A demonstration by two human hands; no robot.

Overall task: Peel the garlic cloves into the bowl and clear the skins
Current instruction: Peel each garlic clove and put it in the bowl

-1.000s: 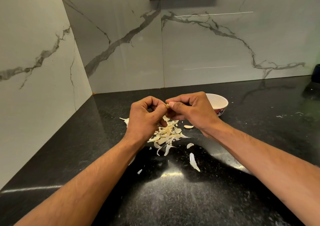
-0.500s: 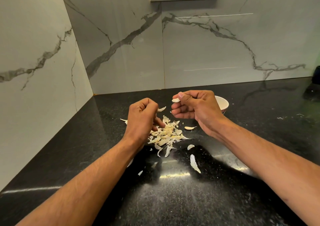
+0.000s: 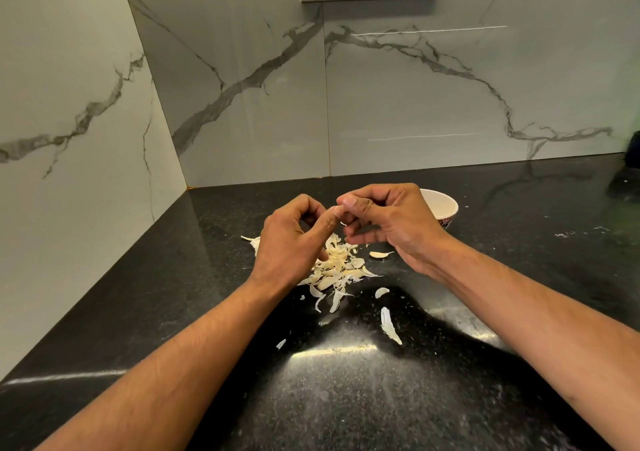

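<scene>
- The left hand (image 3: pixel 291 243) and right hand (image 3: pixel 388 218) are raised together above the garlic skins (image 3: pixel 336 270), fingers curled.
- A garlic clove (image 3: pixel 343 223) is pinched between both.
- A bowl (image 3: pixel 441 206) is seen behind the right hand.

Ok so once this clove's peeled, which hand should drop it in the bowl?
Probably the right hand. The bowl sits just behind it on the counter, partly hidden by its knuckles, while the left hand is farther away, above the pile of skins. Both pinch the clove now.

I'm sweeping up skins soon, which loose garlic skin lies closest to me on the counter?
The long white skin, lying alone nearest the camera, right of the small fleck and well clear of the pile.
</scene>
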